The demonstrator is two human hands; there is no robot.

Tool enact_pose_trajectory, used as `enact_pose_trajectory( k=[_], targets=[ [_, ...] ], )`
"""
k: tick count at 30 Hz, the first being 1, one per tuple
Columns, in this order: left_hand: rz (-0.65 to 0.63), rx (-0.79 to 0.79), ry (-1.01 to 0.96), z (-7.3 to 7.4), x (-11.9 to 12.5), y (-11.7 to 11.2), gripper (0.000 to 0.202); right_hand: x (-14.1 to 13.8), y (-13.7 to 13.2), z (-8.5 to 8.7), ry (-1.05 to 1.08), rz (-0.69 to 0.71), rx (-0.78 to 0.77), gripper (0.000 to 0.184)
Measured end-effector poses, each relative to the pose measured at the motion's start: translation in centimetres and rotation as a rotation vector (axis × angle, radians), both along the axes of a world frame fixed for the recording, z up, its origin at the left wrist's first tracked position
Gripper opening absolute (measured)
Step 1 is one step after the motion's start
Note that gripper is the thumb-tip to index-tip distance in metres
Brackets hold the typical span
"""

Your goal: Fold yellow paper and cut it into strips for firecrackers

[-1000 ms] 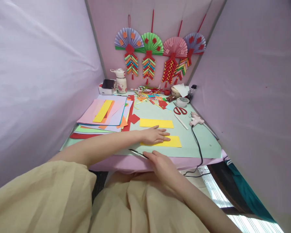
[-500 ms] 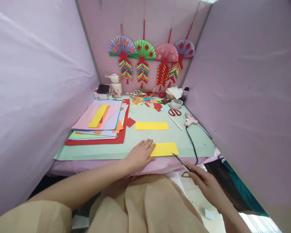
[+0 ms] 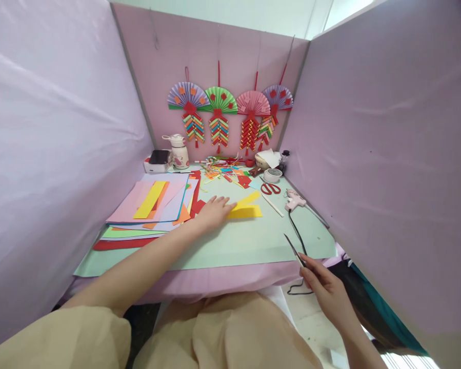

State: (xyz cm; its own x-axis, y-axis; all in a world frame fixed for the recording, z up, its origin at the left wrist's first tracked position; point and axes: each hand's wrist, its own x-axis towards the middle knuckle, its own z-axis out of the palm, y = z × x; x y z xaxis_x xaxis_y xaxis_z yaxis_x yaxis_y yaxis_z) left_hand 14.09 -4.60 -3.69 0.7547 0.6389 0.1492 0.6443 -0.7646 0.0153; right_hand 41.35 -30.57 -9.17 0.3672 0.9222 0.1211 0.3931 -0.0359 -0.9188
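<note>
My left hand [image 3: 216, 212] reaches over the table, its fingers at the left end of a yellow paper strip [image 3: 250, 198] that slants up to the right. Below that lies a second yellow paper strip [image 3: 249, 211], and the two spread apart like a V from under my fingers. How the fingers grip the paper is partly hidden. My right hand [image 3: 324, 282], off the front edge of the table, is closed round a slim tool [image 3: 292, 247] with a dark, pointed, slightly curved blade. I cannot make out its exact kind.
Stacked coloured paper [image 3: 118, 207] lies at left. To the right are a white pen [image 3: 272, 205], red-handled scissors [image 3: 271, 189], a tape roll [image 3: 272, 175] and a glue gun [image 3: 295, 201] with its cord. Paper scraps [image 3: 224, 170] and a bottle [image 3: 180, 154] stand behind, below hanging paper fans [image 3: 221, 100].
My left hand has moved forward with the front yellow strip to the strip behind it. My right hand has stayed low at the right, its blade now pointing more upward. The view has tilted up.
</note>
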Motion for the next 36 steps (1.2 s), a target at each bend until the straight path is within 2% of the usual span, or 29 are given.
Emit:
enact_pose_trajectory(
  k=[2,4,6,7,10,11,14,15,17,19,20,23,25,28,30,33,36],
  targets=[
    [-0.044,-0.120,0.087,-0.4,0.3,1.2,0.046,0.1,0.1,-0.3,0.017,0.008,0.002,0.043],
    [-0.030,-0.194,0.087,-0.4,0.8,1.9,0.063,0.2,0.2,-0.5,0.027,0.003,0.005,0.042],
    [0.003,-0.242,0.065,-0.3,1.5,1.9,0.076,0.3,0.2,-0.5,0.035,-0.001,0.003,0.043],
    [0.013,-0.268,0.065,-0.3,1.9,1.6,0.077,0.2,0.3,-0.5,0.039,0.000,0.002,0.043],
    [0.024,-0.286,0.060,-1.3,2.6,-1.6,0.058,0.2,0.3,-0.6,0.044,0.005,0.008,0.044],
    [0.030,-0.269,0.041,-1.8,2.5,-3.3,0.060,0.3,0.3,-0.6,0.042,-0.006,0.014,0.044],
    [-0.013,-0.224,0.000,-3.5,1.6,-8.7,0.098,0.7,0.3,-0.8,0.034,-0.060,0.029,0.045],
    [-0.020,-0.191,-0.018,-4.0,1.1,-10.3,0.103,0.9,0.4,-0.8,0.034,-0.076,0.034,0.045],
    [-0.033,-0.126,-0.029,-4.6,0.0,-12.7,0.086,1.1,0.7,-0.5,0.039,-0.087,0.043,0.045],
    [-0.051,-0.061,-0.023,-5.0,-0.8,-13.8,0.057,0.9,1.2,0.1,0.045,-0.078,0.060,0.044],
    [-0.069,-0.034,-0.024,-5.0,-1.2,-14.0,0.049,0.6,1.6,0.6,0.050,-0.068,0.077,0.043],
    [-0.154,-0.036,-0.068,-4.4,-1.8,-13.4,0.047,-1.1,3.5,2.4,0.112,-0.032,0.159,0.039],
    [-0.196,-0.142,-0.133,-3.1,-2.1,-12.6,0.048,-2.5,5.4,3.6,0.214,-0.004,0.215,0.037],
    [-0.205,-0.411,-0.349,-0.5,-2.9,-11.4,0.045,-4.4,8.9,4.6,0.420,0.032,0.245,0.041],
    [-0.187,-0.673,-0.686,0.7,-3.7,-10.7,0.037,-5.7,11.5,4.8,0.557,0.047,0.204,0.046],
    [-0.158,-1.114,-1.309,1.1,-5.1,-10.2,0.036,-8.3,15.0,4.4,0.682,0.114,0.040,0.043],
    [-0.094,-1.357,-1.722,0.3,-6.2,-10.8,0.038,-12.4,17.9,4.1,0.653,0.245,-0.091,0.034]
  ],
)
